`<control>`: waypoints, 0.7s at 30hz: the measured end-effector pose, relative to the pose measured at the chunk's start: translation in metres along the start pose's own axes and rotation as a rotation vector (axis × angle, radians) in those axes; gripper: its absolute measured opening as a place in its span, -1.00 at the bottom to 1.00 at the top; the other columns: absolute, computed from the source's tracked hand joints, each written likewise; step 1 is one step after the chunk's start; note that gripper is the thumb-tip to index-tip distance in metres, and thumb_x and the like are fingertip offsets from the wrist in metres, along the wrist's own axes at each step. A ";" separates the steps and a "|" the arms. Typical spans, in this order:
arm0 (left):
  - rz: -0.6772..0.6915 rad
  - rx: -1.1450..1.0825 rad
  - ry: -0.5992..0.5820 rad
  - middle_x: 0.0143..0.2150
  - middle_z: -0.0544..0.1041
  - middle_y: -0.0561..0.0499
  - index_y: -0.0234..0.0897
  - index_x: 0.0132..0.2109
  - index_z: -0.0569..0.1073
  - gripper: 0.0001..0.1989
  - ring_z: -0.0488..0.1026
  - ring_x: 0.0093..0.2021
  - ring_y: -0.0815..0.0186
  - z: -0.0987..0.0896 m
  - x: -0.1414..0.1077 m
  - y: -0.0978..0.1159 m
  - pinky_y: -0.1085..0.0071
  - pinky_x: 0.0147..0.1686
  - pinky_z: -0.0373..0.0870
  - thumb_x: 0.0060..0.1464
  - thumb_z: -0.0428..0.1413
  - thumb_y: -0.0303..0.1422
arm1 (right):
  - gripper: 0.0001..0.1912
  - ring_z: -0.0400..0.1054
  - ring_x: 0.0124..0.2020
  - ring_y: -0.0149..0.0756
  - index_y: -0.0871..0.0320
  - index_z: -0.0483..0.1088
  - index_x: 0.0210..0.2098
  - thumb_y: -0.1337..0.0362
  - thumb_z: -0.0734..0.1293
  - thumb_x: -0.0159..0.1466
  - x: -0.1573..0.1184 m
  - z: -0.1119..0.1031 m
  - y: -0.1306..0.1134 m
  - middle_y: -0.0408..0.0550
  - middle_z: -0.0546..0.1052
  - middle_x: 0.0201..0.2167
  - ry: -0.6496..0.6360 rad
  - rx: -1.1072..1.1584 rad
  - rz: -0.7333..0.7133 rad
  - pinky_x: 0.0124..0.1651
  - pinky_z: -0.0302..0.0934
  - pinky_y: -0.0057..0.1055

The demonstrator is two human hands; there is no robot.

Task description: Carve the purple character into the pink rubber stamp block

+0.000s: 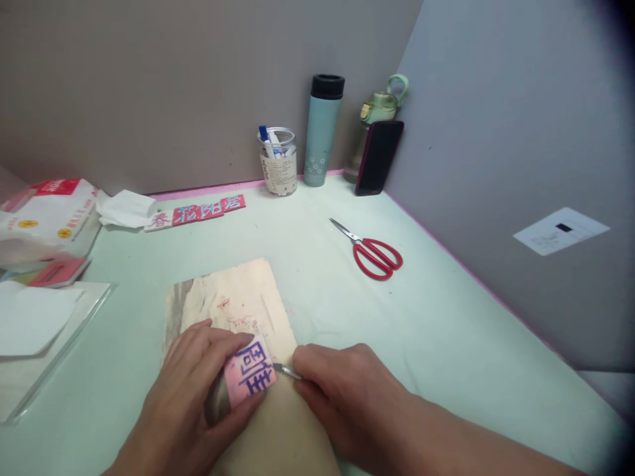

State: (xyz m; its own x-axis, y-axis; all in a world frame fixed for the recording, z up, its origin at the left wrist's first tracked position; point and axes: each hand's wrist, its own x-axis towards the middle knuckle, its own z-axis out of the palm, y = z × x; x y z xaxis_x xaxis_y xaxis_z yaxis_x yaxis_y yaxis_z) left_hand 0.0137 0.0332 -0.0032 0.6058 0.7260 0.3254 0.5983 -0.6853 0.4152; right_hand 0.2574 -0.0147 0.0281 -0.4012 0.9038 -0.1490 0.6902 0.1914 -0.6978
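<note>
Hiding part of knife [288, 371]; right fingers [312, 360]

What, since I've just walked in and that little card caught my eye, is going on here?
A person's left hand holds a small pink-and-white card, marked with purple strokes, over a worn board. The right hand grips a slim metal tool, its tip at the card's right edge; whether it touches, I can't tell. Red-handled scissors lie apart, farther back on the table.
</note>
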 end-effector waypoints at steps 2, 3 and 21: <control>-0.012 -0.006 -0.003 -0.05 0.42 -0.02 -0.18 0.10 0.35 -0.64 0.31 0.03 0.11 0.000 -0.001 -0.001 0.21 0.05 0.21 0.26 0.15 -0.15 | -0.84 0.11 -0.54 -0.47 0.06 0.13 -0.35 0.41 0.23 0.27 0.000 0.001 0.000 -0.29 0.39 -0.47 0.008 -0.020 -0.004 -0.45 -0.10 -0.47; -0.018 -0.009 -0.004 -0.04 0.42 -0.02 -0.18 0.10 0.35 -0.64 0.30 0.04 0.11 0.000 -0.001 -0.001 0.21 0.04 0.22 0.26 0.15 -0.15 | -0.84 0.12 -0.54 -0.47 0.06 0.13 -0.34 0.41 0.23 0.26 0.001 0.001 0.000 -0.28 0.40 -0.47 0.011 -0.028 -0.007 -0.45 -0.11 -0.46; -0.033 -0.027 -0.007 -0.02 0.43 -0.01 -0.15 0.13 0.34 -0.62 0.32 0.05 0.11 0.004 -0.004 -0.003 0.16 0.16 0.15 0.24 0.17 -0.17 | -0.75 0.06 -0.51 -0.50 0.10 0.15 -0.41 0.36 0.30 0.35 0.010 -0.025 0.010 -0.33 0.25 -0.52 -0.058 0.085 -0.052 -0.43 -0.09 -0.52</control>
State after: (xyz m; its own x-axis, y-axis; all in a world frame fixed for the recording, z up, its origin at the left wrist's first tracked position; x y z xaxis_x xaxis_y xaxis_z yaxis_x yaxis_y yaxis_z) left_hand 0.0118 0.0319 -0.0088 0.5894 0.7478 0.3055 0.6039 -0.6591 0.4482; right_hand 0.2754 0.0057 0.0365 -0.4710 0.8693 -0.1500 0.6151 0.2017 -0.7622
